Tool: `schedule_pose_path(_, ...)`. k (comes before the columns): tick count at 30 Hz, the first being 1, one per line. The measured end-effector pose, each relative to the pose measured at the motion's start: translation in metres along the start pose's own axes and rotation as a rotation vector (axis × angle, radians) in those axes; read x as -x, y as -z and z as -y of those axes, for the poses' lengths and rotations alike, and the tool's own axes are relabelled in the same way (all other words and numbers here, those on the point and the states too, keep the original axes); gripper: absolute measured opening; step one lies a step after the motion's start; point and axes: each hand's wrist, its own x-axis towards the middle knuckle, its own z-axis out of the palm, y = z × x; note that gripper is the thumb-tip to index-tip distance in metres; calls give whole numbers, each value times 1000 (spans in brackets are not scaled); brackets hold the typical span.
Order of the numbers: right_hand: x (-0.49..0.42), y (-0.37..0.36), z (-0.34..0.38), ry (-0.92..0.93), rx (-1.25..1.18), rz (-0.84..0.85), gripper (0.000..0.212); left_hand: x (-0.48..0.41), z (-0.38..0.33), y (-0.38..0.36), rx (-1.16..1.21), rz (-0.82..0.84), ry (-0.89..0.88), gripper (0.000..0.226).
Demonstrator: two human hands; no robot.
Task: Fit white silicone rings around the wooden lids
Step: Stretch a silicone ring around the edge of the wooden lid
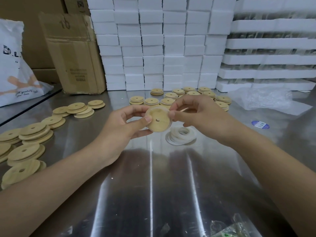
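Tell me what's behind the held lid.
Behind the held lid, more wooden lids lie on the steel table, with stacked white foam blocks beyond. The right hand and the lid itself cover part of that group.

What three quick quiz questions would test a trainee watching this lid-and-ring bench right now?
1. True or false: the loose white silicone rings lie in a pile on the steel table, nearer the right hand than the left hand.
2. Who holds the raised wooden lid? A) the left hand alone B) the right hand alone C) both hands
3. Fill in: the raised lid has a small ____ through its centre.
Key: 1 true; 2 C; 3 hole.
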Motion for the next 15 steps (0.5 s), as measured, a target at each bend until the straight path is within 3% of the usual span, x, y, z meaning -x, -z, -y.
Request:
schedule_pose_path(4, 0, -9, -2, 33, -95, -88, 18, 0, 2, -2, 40, -39, 1, 31)
schedule_pose_path(15, 5, -29, -1, 282, 142, -369, 16, 5, 1, -8, 22, -22, -53, 23)
